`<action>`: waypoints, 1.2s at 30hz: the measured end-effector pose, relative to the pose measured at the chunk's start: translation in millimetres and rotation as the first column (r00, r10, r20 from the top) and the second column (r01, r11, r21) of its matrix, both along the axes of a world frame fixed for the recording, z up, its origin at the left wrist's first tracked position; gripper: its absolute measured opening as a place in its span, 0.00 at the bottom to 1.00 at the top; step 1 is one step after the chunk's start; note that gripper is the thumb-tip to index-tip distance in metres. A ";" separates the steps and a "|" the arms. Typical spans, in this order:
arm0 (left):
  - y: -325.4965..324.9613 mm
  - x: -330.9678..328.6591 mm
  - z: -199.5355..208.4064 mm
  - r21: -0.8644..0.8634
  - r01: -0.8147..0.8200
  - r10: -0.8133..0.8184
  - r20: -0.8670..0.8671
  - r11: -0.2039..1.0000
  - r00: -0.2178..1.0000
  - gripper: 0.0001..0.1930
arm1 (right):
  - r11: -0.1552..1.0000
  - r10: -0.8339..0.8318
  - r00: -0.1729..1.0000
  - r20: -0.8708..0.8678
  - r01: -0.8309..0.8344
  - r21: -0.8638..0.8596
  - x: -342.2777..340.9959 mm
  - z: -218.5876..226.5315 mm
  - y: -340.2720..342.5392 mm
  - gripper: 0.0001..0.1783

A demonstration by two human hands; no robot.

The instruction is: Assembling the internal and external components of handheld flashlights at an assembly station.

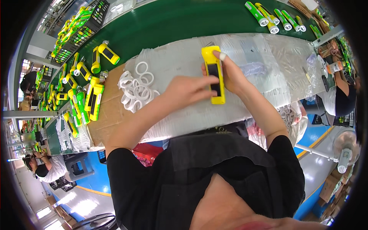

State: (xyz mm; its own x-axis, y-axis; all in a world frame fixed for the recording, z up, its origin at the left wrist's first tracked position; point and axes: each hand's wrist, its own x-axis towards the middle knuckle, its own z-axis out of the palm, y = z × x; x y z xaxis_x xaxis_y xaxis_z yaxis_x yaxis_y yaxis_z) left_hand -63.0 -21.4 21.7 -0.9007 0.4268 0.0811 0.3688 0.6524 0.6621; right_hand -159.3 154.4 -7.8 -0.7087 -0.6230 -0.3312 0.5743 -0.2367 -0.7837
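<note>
Over the middle of the bench I hold a yellow flashlight body [218, 100] upright, a dark rectangular panel on the side toward me. My right hand [231, 73] is closed around its right side, the thumb near the top. From the left, my left hand [188, 91] reaches across with fingers stretched out and a little apart. Its fingertips lie over the dark panel; whether they press on it I cannot tell. A pile of white plastic rings [141, 91] lies left of my left hand.
Yellow and green flashlights [92, 100] crowd the bench on the left, beside a cardboard sheet [109, 90]. A black crate [90, 23] of them stands far left. More flashlights [273, 17] lie at the far right on the green belt [172, 21]. Crumpled clear plastic [253, 69] lies right.
</note>
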 end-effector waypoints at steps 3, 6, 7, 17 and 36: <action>-13.9 -9.5 2.8 0.262 -0.147 0.267 -0.512 0.954 0.816 0.13 | 0.965 0.232 0.969 -0.085 -0.240 -0.103 23.6 -2.5 14.4 0.26; -18.4 -22.1 11.9 0.247 -0.091 0.216 -0.544 0.965 0.811 0.12 | 0.931 0.345 0.909 -0.233 -0.363 -0.037 53.4 14.2 17.0 0.32; -17.1 -25.0 9.8 0.339 -0.015 0.178 -0.456 0.941 0.872 0.12 | 0.923 0.368 0.884 -0.289 -0.385 -0.003 59.6 16.7 17.1 0.33; -5.8 24.9 6.2 0.440 -0.181 0.278 -0.167 0.879 0.946 0.13 | 0.940 0.339 0.846 -0.411 -0.325 0.107 90.9 21.2 14.4 0.32; 40.7 -48.0 -87.4 -0.040 -0.250 0.217 -0.376 0.967 0.901 0.29 | 0.974 -0.216 0.918 -0.334 0.179 -0.140 89.9 5.2 70.7 0.22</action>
State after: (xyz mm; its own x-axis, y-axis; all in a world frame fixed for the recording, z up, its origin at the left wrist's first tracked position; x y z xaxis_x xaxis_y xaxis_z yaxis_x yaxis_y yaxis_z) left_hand -111.1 19.4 -65.7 -0.8893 0.2281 0.3963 0.4042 0.7974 0.4481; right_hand -69.4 225.1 -2.6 -0.8792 -0.4763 0.0150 0.2062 -0.4086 -0.8891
